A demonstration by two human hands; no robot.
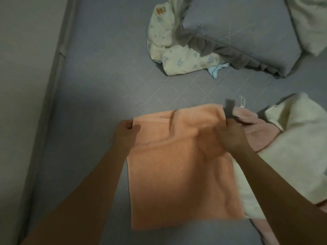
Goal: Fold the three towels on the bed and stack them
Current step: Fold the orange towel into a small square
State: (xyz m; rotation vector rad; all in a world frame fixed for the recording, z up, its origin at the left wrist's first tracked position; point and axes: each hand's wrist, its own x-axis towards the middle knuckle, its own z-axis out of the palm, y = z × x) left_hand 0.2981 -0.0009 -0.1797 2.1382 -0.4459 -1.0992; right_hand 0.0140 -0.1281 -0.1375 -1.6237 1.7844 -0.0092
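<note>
- Left hand (127, 127) pinches the far left corner of the soft orange terry towel (180, 167); right hand (230, 133) pinches the far right corner, so the far edge is drawn taut between them.
- The towel lies flat on the grey quilted bed cover (99, 89), running from the hands back toward the person — likely spread square for a fold.
- Just right of the right hand, a crumpled pale pink towel (254, 137) and a bunched cream towel (292, 144) touch each other, apparently waiting unfolded.
- Beyond the hands, a grey ruffled pillow (238, 32) sits well apart.
</note>
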